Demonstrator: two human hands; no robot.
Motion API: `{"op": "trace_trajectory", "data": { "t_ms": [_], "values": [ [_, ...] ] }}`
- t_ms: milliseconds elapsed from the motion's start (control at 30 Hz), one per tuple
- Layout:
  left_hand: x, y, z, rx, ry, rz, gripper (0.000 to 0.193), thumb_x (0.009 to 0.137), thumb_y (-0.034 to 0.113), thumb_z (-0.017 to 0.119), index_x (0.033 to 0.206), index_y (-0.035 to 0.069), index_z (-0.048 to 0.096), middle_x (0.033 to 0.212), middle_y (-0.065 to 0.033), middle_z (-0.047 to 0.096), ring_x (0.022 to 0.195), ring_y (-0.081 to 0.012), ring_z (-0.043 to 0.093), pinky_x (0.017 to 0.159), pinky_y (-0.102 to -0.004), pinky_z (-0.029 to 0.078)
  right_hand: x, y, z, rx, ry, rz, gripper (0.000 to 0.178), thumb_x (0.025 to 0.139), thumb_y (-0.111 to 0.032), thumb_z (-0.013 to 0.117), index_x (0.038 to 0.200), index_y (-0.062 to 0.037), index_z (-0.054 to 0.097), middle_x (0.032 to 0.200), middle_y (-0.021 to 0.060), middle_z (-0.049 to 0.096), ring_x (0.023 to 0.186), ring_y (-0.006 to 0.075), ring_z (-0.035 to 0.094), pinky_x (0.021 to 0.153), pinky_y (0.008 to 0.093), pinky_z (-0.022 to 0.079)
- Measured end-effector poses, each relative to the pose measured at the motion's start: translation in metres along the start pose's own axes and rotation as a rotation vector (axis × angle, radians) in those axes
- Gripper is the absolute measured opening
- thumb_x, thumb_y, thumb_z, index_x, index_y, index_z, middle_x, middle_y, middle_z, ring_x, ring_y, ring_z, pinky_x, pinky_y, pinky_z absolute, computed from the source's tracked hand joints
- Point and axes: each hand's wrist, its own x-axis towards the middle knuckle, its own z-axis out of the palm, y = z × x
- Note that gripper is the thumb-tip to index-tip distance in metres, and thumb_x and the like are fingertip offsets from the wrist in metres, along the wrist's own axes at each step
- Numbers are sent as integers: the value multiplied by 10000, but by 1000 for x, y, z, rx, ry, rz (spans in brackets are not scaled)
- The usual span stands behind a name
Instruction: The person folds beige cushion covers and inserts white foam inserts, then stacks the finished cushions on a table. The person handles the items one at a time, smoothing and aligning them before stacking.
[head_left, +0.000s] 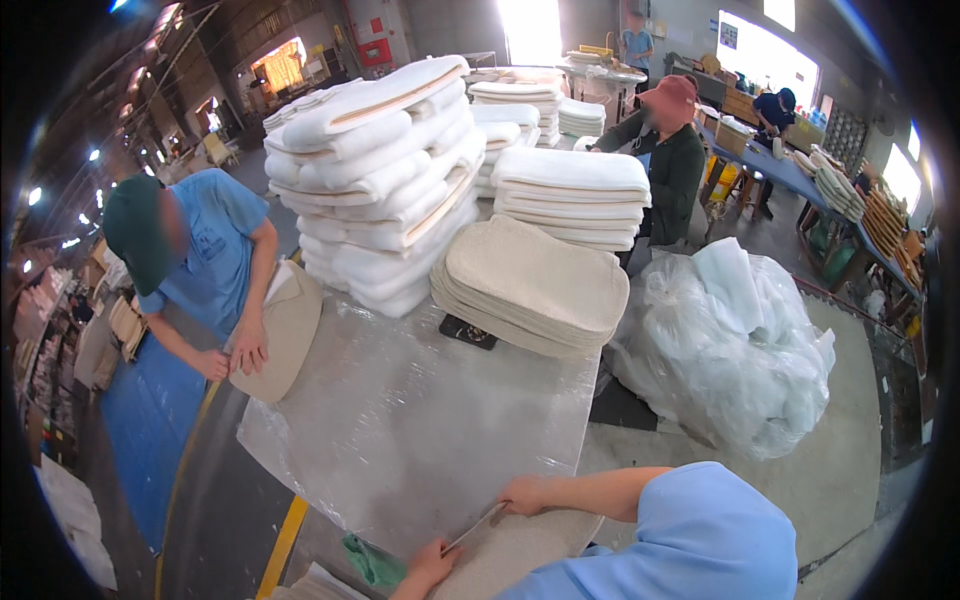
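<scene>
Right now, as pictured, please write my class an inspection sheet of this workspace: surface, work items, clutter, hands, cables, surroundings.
Surface: table covered in clear, wrinkled plastic.
Work items: beige fabric piece at the near side; beige stack; tall white padded stack to its left.
Clutter: green cloth beside the left hand; dark flat item at the beige stack's near edge.
Hands: left and right hand both have fingers closed on the beige fabric piece's edge.
Cables: nothing seen.
Surroundings: co-worker in blue at left, handling another beige piece; clear plastic bag with white material, right of the table.
</scene>
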Motion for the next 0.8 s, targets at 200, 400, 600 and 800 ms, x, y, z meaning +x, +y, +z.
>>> {"op": "trace_trajectory", "data": {
  "t_ms": [200, 400, 600, 800],
  "values": [
    [-3, -19, 22, 140, 166, -77, 464, 1044, 489, 535, 1093, 57, 695, 998, -258, 740, 961, -487, 696, 825, -576, 538, 1, -5, 17, 78, 126, 20, 245, 1001, -278, 591, 1158, -111, 679, 1099, 159, 731, 1099, 390, 683, 910, 530, 548],
    [9, -27, 38, 158, 411, -1, 443, 1043, 499, 529, 993, 83, 671, 916, -236, 745, 804, -484, 705, 731, -600, 533, 2, -2, 34, 48, 262, 29, 232, 1004, -231, 557, 1194, -135, 649, 1130, 125, 719, 1108, 377, 674, 907, 522, 555],
    [3, -17, 20, 179, 299, -19, 462, 1023, 529, 568, 1032, 85, 695, 987, -213, 755, 904, -452, 715, 784, -557, 542, 1, 0, 24, -56, 310, -67, 235, 1005, -264, 574, 1175, -128, 663, 1153, 106, 716, 1113, 381, 668, 925, 530, 548],
    [-19, -25, -9, 78, 19, -58, 514, 1004, 570, 591, 1080, 92, 763, 1039, -168, 763, 992, -416, 710, 838, -503, 551, -10, -2, 1, -152, 15, 66, 262, 982, -265, 616, 1183, -134, 722, 1190, 118, 725, 1172, 379, 670, 960, 512, 548]
  ]
}}
